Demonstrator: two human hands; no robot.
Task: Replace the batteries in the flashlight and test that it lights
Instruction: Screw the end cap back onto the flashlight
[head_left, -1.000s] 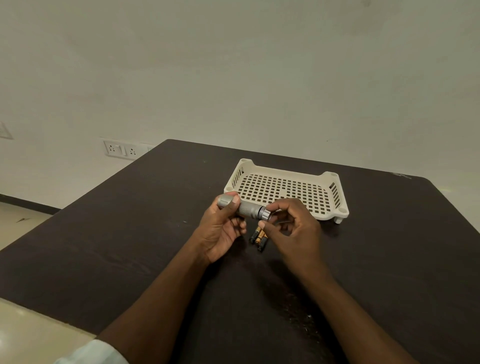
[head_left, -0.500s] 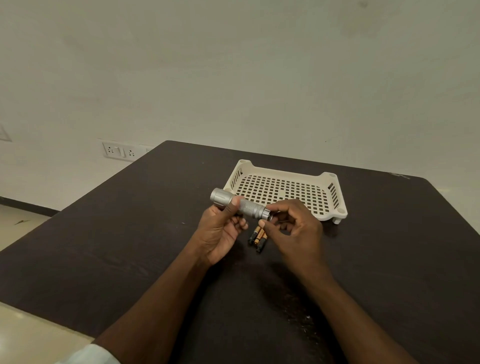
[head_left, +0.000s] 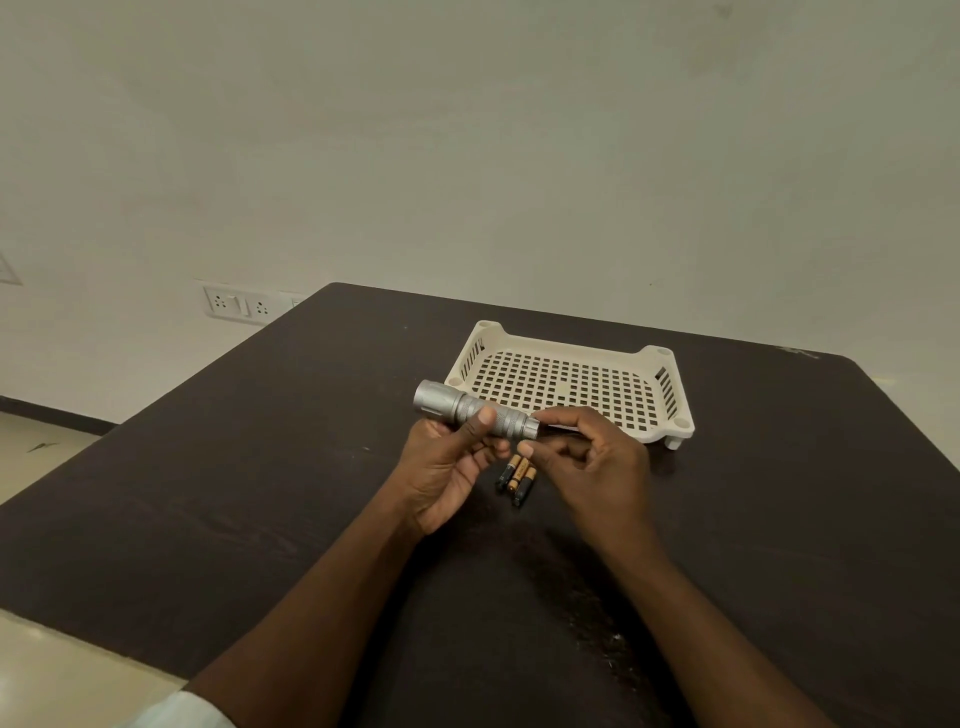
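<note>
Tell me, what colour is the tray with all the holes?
The tray is cream white, seen best in the head view.

A dark wooden table (head_left: 260, 493) carries a cream plastic tray (head_left: 660, 410) with a perforated floor, standing on short feet toward the far side. Just in front of the tray, 3 small batteries (head_left: 517, 475) lie side by side, touching, on the tabletop.

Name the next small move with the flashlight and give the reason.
Probably twist the tail end loose with the right hand. The left hand grips the flashlight by its barrel, the right fingertips pinch its rear end, and the batteries lie on the table.
</note>
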